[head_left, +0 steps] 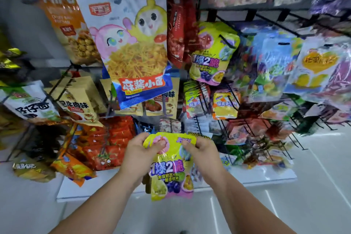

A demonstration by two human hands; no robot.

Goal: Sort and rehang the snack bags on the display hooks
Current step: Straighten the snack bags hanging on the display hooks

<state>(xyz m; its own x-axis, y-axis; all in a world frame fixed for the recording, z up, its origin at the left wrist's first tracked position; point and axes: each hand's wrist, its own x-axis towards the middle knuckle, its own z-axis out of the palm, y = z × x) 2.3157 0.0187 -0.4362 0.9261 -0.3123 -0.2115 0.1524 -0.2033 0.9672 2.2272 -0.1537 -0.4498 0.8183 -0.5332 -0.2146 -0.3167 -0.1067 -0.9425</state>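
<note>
The yellow snack bag (171, 173) is not yet rehung: the left hand (139, 151) and right hand (204, 150) pinch its top edge low before the rack, while its matching bag (212, 59) hangs above, probably its destination.

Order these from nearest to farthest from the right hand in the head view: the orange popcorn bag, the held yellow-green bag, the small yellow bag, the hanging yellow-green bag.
1. Held yellow-green bag: gripped by the right hand.
2. Small yellow bag: just above.
3. Hanging yellow-green bag: higher up.
4. Orange popcorn bag: top left.
</note>
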